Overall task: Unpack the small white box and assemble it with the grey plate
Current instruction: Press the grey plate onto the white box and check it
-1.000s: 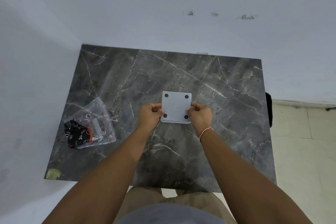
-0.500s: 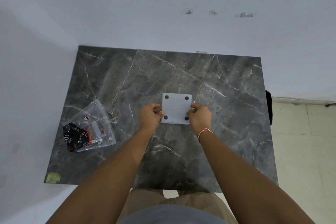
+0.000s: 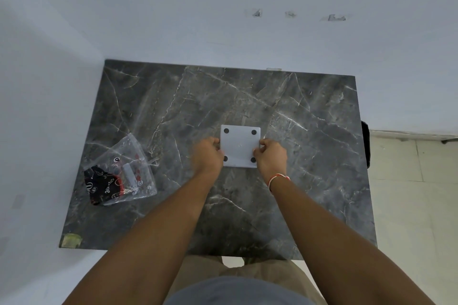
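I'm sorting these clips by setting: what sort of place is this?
Probably a plain room indoors, perhaps at home: a dark marble-look table pushed into a corner of bare white walls, with pale floor tiles at right.

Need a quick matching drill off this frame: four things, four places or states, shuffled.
Things:
1. white square
2. plastic bag
3. wristband
4. tape patch

Places or states:
A. table's near left corner
B. gripped at both side edges
C. lying left of the hands, unheld
D. around the right wrist

Pairs: 1-B, 2-C, 3-D, 4-A. The left hand and right hand do the gripping.
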